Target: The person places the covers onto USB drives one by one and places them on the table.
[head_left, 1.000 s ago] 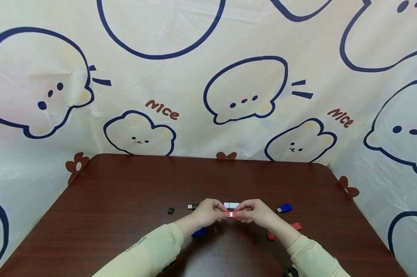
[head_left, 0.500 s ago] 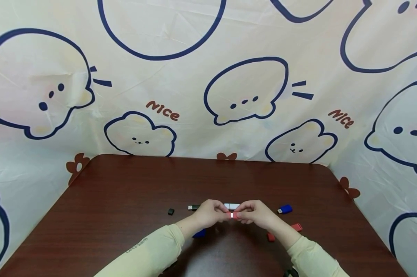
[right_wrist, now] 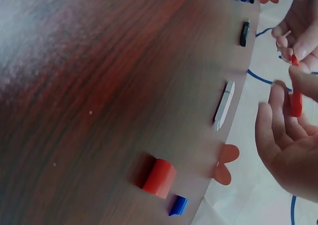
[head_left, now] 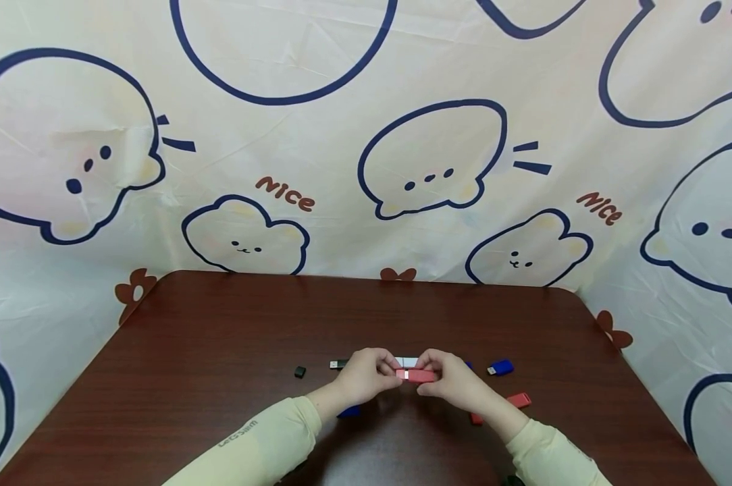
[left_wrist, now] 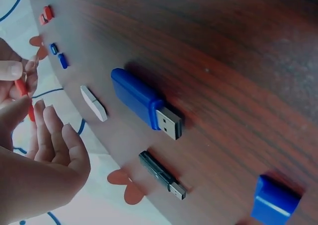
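A red USB flash drive (head_left: 421,376) is held level above the table between both hands, a narrow silver-white band showing near its left end. My left hand (head_left: 361,374) pinches that left end between thumb and fingertips. The right hand (head_left: 457,381) holds the other end, its thumb lying along the red body in the right wrist view. Just behind the red drive lies a white USB drive (head_left: 406,362), in one straight piece. To the left, partly covered by the left hand, is a black USB drive (head_left: 338,364) with its metal plug bare.
A small black cap (head_left: 300,372) sits at left. Near the left forearm lie a blue USB drive (left_wrist: 136,97) and a blue cap (left_wrist: 275,201). Another blue drive (head_left: 501,368), a red piece (head_left: 519,400) and a red cap (right_wrist: 160,178) lie at right. Patterned cloth surrounds the table.
The right fingers have spread and shifted slightly right, uncovering more of the red drive's body. The silver part between the red ends shows narrower than a second ago. The left hand stays nearly still.
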A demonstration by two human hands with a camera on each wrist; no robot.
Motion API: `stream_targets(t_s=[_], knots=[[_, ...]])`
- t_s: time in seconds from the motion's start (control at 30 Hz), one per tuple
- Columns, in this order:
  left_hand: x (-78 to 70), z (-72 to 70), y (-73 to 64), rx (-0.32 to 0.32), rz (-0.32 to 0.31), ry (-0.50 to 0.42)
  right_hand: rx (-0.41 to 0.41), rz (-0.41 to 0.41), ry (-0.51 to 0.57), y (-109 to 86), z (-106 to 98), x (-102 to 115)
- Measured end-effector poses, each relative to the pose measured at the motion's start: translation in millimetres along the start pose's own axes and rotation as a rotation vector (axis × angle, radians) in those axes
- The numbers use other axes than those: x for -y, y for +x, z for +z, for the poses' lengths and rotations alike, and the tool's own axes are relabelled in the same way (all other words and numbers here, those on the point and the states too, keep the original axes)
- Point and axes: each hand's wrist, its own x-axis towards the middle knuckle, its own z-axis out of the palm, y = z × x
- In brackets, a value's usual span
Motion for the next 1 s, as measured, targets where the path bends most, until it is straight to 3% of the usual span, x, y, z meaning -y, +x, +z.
stream_targets(t_s=[0.13,0.57,0.77,1.0], knots=[[2.0,-0.4,-0.9,-0.005,0.028,0.071,-0.065,-0.007,-0.105,-0.2,3.8,1.3],[6.1,-0.2,-0.1,-0.088,0.188,0.483,-0.197,-0.077,-0.319,-1.7,8.2,8.8],[5.3,-0.3,-0.8,-0.105,0.206,0.508,-0.186,-0.076,-0.325,-2.5,7.7,10.9],[4.7,-0.4,-2.2,-0.099,0.194,0.477,-0.172,-0.077,-0.316,-3.2,7.9,12.2]])
